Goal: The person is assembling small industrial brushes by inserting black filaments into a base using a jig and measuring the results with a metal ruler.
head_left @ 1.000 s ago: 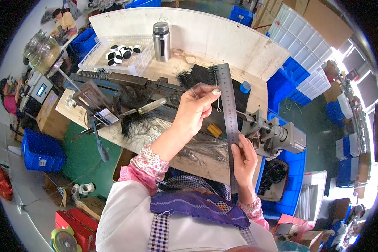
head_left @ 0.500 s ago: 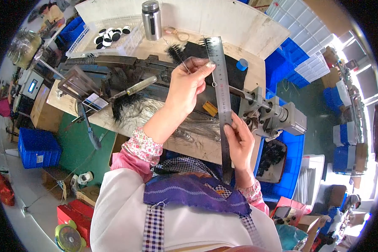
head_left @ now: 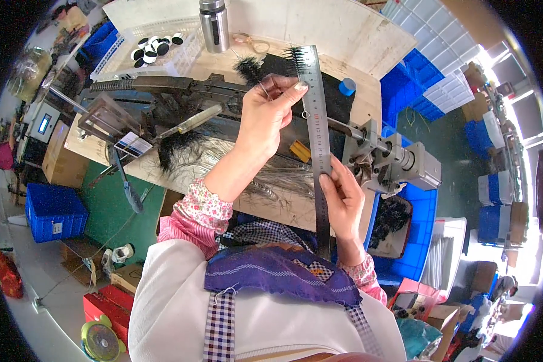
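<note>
My left hand (head_left: 264, 114) is closed in a pinch on a small twisted-wire brush. Its black bristles (head_left: 293, 59) lie along the ruler's upper left edge, and a small wire ring (head_left: 306, 114) shows below the fingers. A second black bristle tuft (head_left: 248, 70) stands out left of the fingertips; whether this hand holds it too, I cannot tell. My right hand (head_left: 344, 196) grips the steel ruler (head_left: 317, 139) at its lower half, thumb on its face. The ruler is nearly upright in view, its top beside the bristles and its lower end close to my purple apron (head_left: 271, 274).
On the wooden bench stand a metal machine (head_left: 398, 160), a white basket (head_left: 175, 63) of black-and-white round pieces, a steel flask (head_left: 215, 27), scissors (head_left: 251, 42) and a blue cap (head_left: 347, 87). Loose wires (head_left: 271, 187) lie nearest me. A blue bin (head_left: 419, 229) stands right.
Both hands, the ruler and the brush sit slightly higher and a little further left in view. My grips look the same.
</note>
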Available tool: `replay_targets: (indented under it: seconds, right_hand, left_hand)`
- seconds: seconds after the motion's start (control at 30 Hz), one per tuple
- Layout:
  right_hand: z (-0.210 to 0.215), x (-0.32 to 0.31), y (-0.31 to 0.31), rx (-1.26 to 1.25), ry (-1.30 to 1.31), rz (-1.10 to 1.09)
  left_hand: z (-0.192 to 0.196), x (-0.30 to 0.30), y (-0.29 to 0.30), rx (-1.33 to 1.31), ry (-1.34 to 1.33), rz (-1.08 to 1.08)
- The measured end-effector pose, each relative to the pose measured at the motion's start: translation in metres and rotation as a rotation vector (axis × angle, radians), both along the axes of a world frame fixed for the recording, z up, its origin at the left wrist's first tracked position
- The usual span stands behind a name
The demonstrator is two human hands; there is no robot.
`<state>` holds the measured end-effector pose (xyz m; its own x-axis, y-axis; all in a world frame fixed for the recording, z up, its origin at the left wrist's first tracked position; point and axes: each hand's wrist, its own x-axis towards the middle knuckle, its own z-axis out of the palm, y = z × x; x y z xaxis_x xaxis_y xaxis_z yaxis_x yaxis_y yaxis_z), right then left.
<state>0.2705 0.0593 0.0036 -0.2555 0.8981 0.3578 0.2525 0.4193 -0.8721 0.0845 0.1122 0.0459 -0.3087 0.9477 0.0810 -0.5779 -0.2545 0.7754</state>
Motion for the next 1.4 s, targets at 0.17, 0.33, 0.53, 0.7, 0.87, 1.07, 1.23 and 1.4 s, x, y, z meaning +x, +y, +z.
replay_targets:
  seconds: [0.17, 0.33, 0.53, 0.7, 0.87, 1.07, 1.23, 1.4]
  right_hand:
    - [-0.001, -0.001, -0.001, -0.010, 0.025, 0.002]
    - [-0.006, 0.000, -0.001, 0.002, 0.035, 0.007]
    - [-0.006, 0.000, -0.002, -0.025, 0.045, 0.006]
    - [-0.006, 0.000, -0.001, -0.001, 0.006, 0.001]
    - [-0.004, 0.002, -0.002, 0.054, -0.017, -0.011]
    - [-0.003, 0.003, -0.007, 0.063, -0.003, -0.022]
    - [-0.001, 0.004, -0.010, 0.071, -0.009, -0.018]
    - [-0.002, 0.004, -0.009, 0.097, -0.015, -0.013]
  left_hand:
    - [-0.003, 0.000, 0.001, 0.010, -0.004, -0.011]
    - [-0.003, 0.001, -0.001, -0.009, -0.013, -0.016]
    - [-0.002, 0.000, -0.001, -0.010, -0.013, -0.026]
    - [-0.001, 0.001, -0.002, -0.024, -0.016, -0.017]
    - [0.001, 0.004, -0.007, -0.007, -0.029, -0.040]
    - [0.008, 0.007, -0.018, 0.032, -0.016, -0.051]
    - [0.008, 0.006, -0.022, 0.031, -0.007, -0.083]
    - [0.009, 0.006, -0.023, 0.058, 0.010, -0.089]
